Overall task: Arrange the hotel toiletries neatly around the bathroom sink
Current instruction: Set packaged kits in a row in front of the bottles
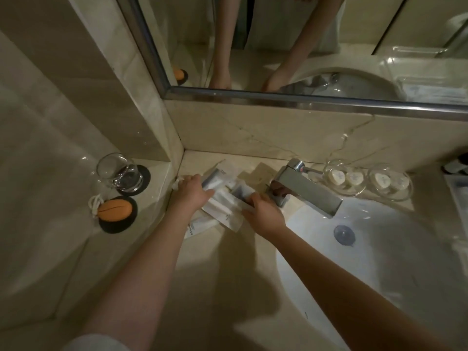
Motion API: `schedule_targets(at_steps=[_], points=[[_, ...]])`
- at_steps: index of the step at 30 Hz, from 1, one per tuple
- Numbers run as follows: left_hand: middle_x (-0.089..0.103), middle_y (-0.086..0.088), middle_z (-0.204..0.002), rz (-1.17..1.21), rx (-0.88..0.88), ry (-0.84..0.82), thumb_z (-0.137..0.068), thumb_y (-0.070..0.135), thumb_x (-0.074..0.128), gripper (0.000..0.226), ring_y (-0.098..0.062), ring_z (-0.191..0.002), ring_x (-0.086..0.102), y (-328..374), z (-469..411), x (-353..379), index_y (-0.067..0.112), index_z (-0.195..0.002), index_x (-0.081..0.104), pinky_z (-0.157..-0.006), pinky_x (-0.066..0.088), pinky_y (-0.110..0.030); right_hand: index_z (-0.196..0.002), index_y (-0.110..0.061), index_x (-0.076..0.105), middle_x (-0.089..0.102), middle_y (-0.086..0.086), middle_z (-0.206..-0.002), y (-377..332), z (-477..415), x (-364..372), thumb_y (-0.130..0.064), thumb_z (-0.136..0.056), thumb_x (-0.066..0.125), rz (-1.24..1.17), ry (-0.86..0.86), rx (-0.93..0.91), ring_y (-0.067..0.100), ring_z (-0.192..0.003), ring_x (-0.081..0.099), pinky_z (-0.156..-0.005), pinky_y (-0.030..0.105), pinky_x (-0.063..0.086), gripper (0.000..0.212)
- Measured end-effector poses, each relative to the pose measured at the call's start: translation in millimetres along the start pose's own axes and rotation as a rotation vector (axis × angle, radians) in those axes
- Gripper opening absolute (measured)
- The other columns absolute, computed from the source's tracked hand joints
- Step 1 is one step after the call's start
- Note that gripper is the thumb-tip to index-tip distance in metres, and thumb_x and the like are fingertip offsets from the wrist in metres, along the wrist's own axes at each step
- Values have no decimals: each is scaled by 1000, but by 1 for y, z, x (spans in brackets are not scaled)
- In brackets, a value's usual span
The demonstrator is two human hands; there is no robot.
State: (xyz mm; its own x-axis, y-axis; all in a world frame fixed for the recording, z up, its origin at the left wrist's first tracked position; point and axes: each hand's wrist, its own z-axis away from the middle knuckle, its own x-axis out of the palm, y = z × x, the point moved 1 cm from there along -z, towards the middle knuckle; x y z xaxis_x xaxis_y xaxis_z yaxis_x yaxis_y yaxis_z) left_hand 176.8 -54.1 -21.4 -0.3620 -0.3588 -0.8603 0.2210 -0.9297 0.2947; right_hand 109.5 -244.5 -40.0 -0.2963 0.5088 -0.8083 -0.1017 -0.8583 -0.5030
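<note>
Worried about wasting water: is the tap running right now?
Off: no stream falls from the spout of the faucet into the sink below it.

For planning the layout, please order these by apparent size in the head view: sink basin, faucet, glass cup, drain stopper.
Largest to smallest:
1. sink basin
2. faucet
3. glass cup
4. drain stopper
The glass cup sits near the wide-angle edge, so its rank against the faucet is only apparent.

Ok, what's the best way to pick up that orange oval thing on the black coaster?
Come from above and pinch across its narrow width, mid-body. The orange oval lies flat on the black coaster, long axis sideways, so its sides are free. Its white cord at the left end is a looser alternative.
</note>
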Motion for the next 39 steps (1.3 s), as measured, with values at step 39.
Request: schedule_targets(at_steps=[39], points=[[64,-3,-93,868,62,195,-83,24,65,25,-14,-77,61,77,185,17,13,-105,59,-67,50,-27,-88,-8,51,56,4,-80,34,140,-81,-19,-95,48,-754,218,-51,16,-71,50,-64,28,39,13]])
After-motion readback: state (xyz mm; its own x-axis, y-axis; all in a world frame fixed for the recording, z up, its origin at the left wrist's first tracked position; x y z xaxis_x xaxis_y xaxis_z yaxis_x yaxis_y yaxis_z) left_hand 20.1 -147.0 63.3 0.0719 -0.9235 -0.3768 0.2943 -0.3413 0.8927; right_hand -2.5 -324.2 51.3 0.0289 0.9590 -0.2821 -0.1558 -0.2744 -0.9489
